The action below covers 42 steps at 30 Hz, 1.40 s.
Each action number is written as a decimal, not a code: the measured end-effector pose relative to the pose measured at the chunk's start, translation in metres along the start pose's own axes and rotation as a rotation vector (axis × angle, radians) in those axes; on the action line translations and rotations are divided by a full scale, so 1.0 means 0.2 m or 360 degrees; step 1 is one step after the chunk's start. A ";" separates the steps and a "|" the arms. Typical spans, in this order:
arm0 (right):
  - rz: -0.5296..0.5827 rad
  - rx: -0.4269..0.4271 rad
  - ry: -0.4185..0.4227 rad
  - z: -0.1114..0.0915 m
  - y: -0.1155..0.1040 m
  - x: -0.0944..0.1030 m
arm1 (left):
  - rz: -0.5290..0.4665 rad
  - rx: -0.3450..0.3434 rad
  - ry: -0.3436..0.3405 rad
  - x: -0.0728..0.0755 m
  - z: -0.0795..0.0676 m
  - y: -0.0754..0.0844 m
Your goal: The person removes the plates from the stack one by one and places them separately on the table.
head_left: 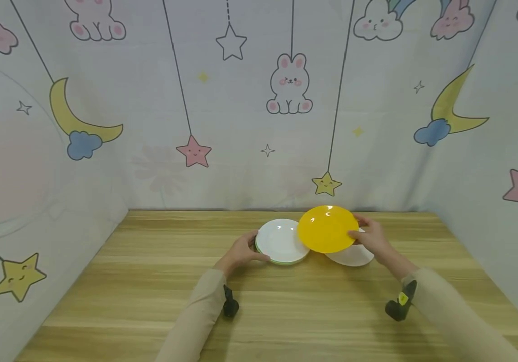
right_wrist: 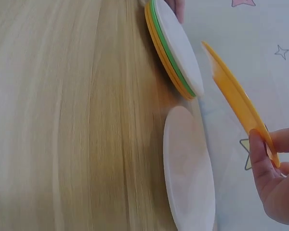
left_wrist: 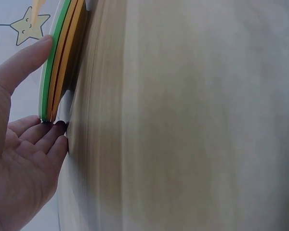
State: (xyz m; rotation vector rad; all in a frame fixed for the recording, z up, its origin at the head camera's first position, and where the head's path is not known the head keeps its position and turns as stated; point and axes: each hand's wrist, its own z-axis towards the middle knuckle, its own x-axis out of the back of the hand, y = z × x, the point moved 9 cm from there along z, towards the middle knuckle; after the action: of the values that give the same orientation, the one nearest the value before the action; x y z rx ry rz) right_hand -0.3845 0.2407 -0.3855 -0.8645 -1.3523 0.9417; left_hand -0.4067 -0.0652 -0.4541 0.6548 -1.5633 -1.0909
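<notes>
My right hand (head_left: 372,238) pinches a yellow plate (head_left: 327,229) at its right rim, thumb on the upper face and fingers beneath. This plate is raised and tilted, overlapping a white plate (head_left: 351,255) that lies on the table. Around the left rim of a stack of plates (head_left: 281,241), my left hand (head_left: 242,250) has its thumb at the near side and its fingers at the far side. White tops the stack, with a green plate (right_wrist: 166,45) below it and yellow plates (right_wrist: 169,72) at the bottom.
The wooden table (head_left: 150,291) ends at a patterned cloth backdrop (head_left: 241,176) behind the plates. Similar cloth walls stand at the left and right. Black wrist cameras (head_left: 230,301) sit on both forearms, close over the table.
</notes>
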 end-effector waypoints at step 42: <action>-0.0113 -0.0088 0.0319 -0.12 0.22 0.46 | -0.0056 -0.0057 -0.0009 0.00 0.00 0.00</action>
State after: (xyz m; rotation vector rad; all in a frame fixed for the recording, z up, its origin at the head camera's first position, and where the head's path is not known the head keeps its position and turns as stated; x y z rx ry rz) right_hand -0.3637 0.3431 -0.3906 -0.9218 -1.2324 0.7455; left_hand -0.4065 -0.0646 -0.4550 0.6581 -1.5387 -1.1451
